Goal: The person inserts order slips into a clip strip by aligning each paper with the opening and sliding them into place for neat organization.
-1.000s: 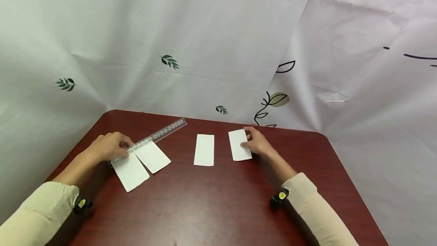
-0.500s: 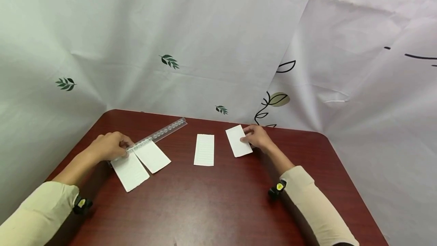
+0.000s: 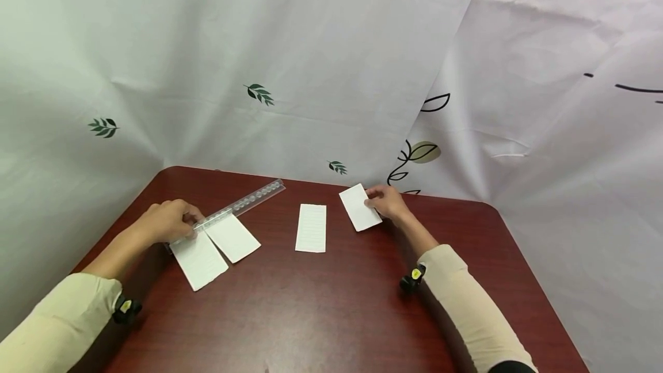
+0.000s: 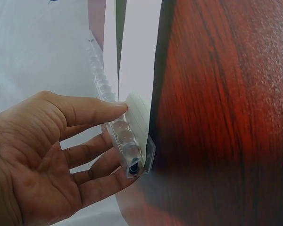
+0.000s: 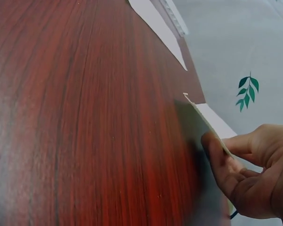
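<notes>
In the head view, a clear plastic rail [image 3: 259, 193] with a row of round balls lies slantwise on the table's left side. My left hand [image 3: 168, 223] pinches its near end, with the thumb on top and fingers beneath in the left wrist view. Two white paper slips, a left one [image 3: 199, 263] and a right one [image 3: 232, 238], have their top edges at the rail. The left slip's corner is beside my thumb. My right hand [image 3: 385, 201] pinches another paper slip [image 3: 357, 207] by its right edge, tilted off the table in the right wrist view.
A lined paper slip [image 3: 311, 228] lies flat on the dark red table [image 3: 311, 315] between both hands. Behind the table hangs a white cloth [image 3: 336, 73] printed with leaves.
My right hand has moved away from me and slightly left with its paper slip, which has turned to slant more. The left hand and rail stay put.
</notes>
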